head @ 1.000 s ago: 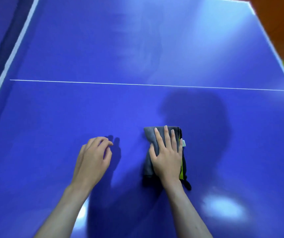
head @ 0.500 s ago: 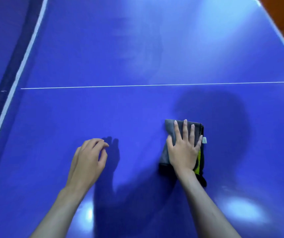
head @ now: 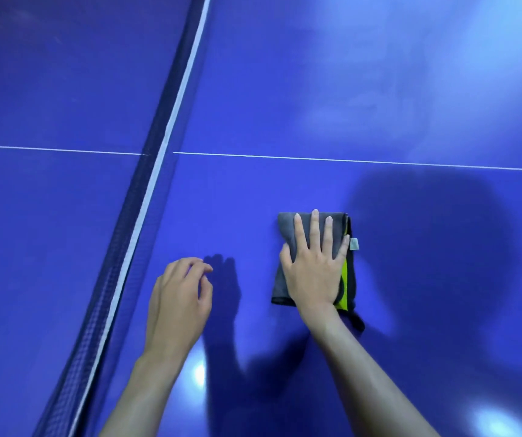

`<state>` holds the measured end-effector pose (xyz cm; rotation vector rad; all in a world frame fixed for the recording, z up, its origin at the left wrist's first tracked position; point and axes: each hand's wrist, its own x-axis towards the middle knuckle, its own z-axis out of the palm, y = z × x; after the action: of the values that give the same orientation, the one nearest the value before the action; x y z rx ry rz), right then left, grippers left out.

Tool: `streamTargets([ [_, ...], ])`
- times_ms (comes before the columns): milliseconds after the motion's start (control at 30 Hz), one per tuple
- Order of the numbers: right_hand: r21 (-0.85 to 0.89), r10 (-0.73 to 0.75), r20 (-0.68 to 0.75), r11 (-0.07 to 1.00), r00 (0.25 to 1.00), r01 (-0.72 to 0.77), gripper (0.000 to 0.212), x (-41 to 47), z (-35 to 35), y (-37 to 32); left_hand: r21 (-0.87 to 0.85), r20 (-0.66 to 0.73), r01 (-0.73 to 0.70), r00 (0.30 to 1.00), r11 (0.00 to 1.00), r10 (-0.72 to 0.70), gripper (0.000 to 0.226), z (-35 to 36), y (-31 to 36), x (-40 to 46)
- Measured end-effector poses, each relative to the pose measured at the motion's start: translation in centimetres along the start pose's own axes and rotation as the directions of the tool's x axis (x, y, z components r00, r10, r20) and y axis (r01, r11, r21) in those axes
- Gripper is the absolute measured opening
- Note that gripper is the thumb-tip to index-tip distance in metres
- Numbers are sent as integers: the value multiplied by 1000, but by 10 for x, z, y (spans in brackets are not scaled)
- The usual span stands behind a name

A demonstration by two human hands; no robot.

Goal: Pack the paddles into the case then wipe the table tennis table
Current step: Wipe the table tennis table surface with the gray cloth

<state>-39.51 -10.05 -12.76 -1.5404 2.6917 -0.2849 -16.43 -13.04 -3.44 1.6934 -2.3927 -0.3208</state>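
A folded grey cloth (head: 286,228) with a yellow-green edge and a small white tag lies flat on the blue table tennis table (head: 379,105). My right hand (head: 314,272) presses down on it with straight, spread fingers. My left hand (head: 177,298) hovers or rests on the table to the cloth's left, fingers loosely curled, holding nothing. No paddles and no case are in view.
The net (head: 127,234) with its white top band runs diagonally from the upper middle to the lower left, close to my left hand. A thin white centre line (head: 348,160) crosses the table beyond the cloth. My shadow falls on the right.
The view has swung left and brought the net into sight. My right hand and the cloth sit nearer the net than before; my left hand keeps its place beside them.
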Motion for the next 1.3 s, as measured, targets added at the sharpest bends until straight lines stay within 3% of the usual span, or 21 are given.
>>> streamTargets([
  [400,113,-257,79,962,963,247,64,-15,40,-250,-31,-77,144,986,989,-146,19,-38,-139,30],
  [567,109,-324,126,944,938,312,66,-19,54,-303,-67,-83,169,981,983,-174,18,-42,-158,30],
  [700,95,-401,105,915,910,392,68,-11,54,-286,-70,-94,131,986,989,-138,22,-37,-144,32],
  [833,131,-385,37,917,922,377,61,10,47,-245,-70,-111,80,990,994,-87,21,-26,-114,38],
  [1300,83,-69,-65,994,995,75,60,66,1,3,-105,-34,-91,996,990,88,20,35,56,44],
])
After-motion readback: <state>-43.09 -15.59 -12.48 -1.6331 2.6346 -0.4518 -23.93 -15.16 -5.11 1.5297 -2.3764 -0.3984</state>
